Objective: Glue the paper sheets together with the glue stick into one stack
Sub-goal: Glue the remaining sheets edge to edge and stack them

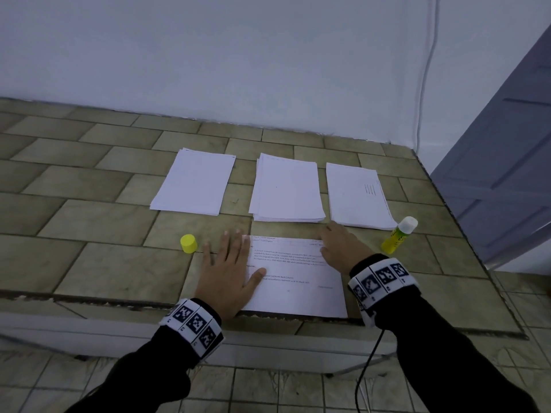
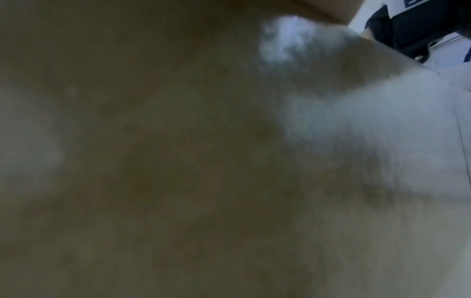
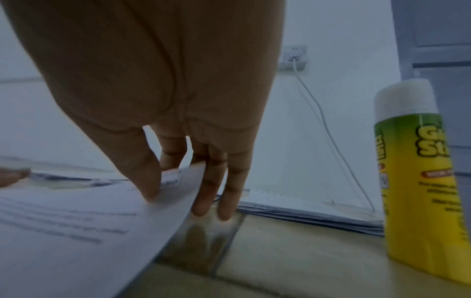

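Printed sheet (image 1: 298, 281) before three stacks (image 1: 287, 189); glue stick (image 1: 398, 236) right, apparently upright.

the glue stick (image 3: 420, 181) carries a yellow-green label; in the right wrist view large outlined letters read "g" above "st", both cut off by the frame edge. an orange band and small white lines below them are too blurred to read. the printed sheet (image 1: 298, 278) under both hands bears several lines of black type, illegible in every view. the wrist bands (image 1: 380, 278) show black-and-white square marker patterns with no readable characters. the right pile (image 1: 357, 198) shows faint type, unreadable.
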### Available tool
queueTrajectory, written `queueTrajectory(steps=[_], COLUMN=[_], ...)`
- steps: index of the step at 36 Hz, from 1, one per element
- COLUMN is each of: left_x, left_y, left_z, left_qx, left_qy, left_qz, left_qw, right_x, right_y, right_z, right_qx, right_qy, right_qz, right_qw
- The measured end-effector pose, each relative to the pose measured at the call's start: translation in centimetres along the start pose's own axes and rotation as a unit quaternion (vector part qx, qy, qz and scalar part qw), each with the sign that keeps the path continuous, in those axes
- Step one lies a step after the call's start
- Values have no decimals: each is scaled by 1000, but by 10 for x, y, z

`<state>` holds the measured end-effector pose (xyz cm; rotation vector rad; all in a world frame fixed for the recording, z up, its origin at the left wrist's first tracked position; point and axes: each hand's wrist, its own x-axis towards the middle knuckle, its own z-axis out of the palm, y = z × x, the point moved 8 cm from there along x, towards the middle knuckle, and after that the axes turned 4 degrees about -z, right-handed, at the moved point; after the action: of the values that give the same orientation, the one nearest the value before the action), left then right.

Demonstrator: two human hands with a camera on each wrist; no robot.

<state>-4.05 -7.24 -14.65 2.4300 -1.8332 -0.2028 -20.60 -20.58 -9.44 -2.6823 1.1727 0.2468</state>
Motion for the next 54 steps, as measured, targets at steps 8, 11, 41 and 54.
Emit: queueTrajectory(steps=[8,11,41,54], left_x=[-4,-4,-7,27], left_y=[1,0,3,-75], left_z=[-5,-6,-12,-143], left_qx=[-21,-44,-33,-53], left_qy=[0,14,19,100], left_qz=[3,7,34,-71], left_qw=[1000,999,999,991], right_x=[-2,1,70,-58], right_y=[18,36,19,26], right_z=[-50,-78,-31,-112], right_qx=[156,210,112,200], right_qy=[76,138,89,432], right_qz=[-6,27,147,-5], right_qw=[985,968,979,879])
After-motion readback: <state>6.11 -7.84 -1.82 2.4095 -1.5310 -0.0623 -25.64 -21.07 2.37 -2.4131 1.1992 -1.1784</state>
